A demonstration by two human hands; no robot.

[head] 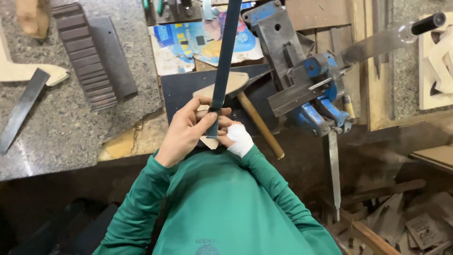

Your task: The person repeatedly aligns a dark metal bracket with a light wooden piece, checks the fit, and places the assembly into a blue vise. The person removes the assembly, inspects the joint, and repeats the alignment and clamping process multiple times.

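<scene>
Dark steel strip (225,52) held upright against a small wooden piece (208,140) by both hands.

Left hand (186,130) is closed round the strip's lower end, thumb pressed on its face, fingers wrapped behind. Right hand (236,137), wrapped in white bandage, is closed against the strip and wooden piece from the other side; its exact finger hold cannot be told. The strip is run up and away from the hands, past the top edge of view. A wooden-handled hammer (252,115) is laid just beyond the hands on a dark plate (181,92). A blue lever bending tool (314,89) is seen to the right of the hands, well clear. A ridged dark block (87,54) and a flat dark bar (21,108) are laid on the stone tabletop (61,132) far left of the hands.
</scene>
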